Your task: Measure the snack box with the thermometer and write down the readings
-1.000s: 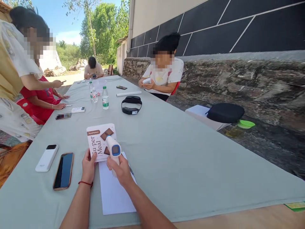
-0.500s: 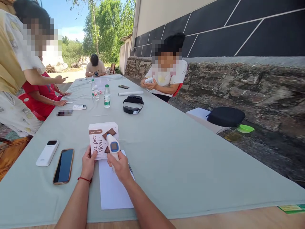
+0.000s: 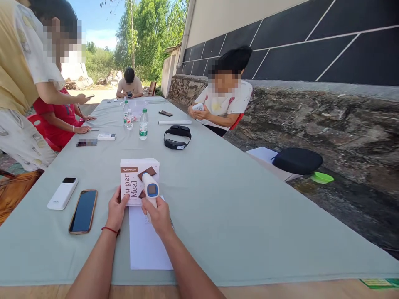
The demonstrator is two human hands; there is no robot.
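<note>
a long table [image 3: 280, 291] under a grey-green cloth [image 3: 249, 216] spreads out ahead of the wearer, with a co-worker in a white t-shirt [image 3: 232, 101] seated at its right side. toward the far end sits a translucent plastic basin [image 3: 137, 107], its contents too small to make out. a sheet of white paper [image 3: 148, 245] lies flat between the forearms. upright over its far end is the closed nutrimotion su-per meal box [image 3: 134, 182], front toward the wearer, contents hidden; whether its base rests or is held just above, i cannot tell. the left hand [image 3: 116, 211] grips its lower left corner, thumb on the front. the right hand [image 3: 159, 216], just below the box's lower right corner, is curled round the handle of a white infrared thermometer [image 3: 152, 190], screen toward the wearer, nose over the printed chocolate; i cannot tell if it touches. beyond the box stand three clear plastic bottles [image 3: 144, 124], how full is unclear. left of the left hand lie a brown-edged smartphone [image 3: 83, 211] and, just beside it, a white power bank [image 3: 62, 195].
</note>
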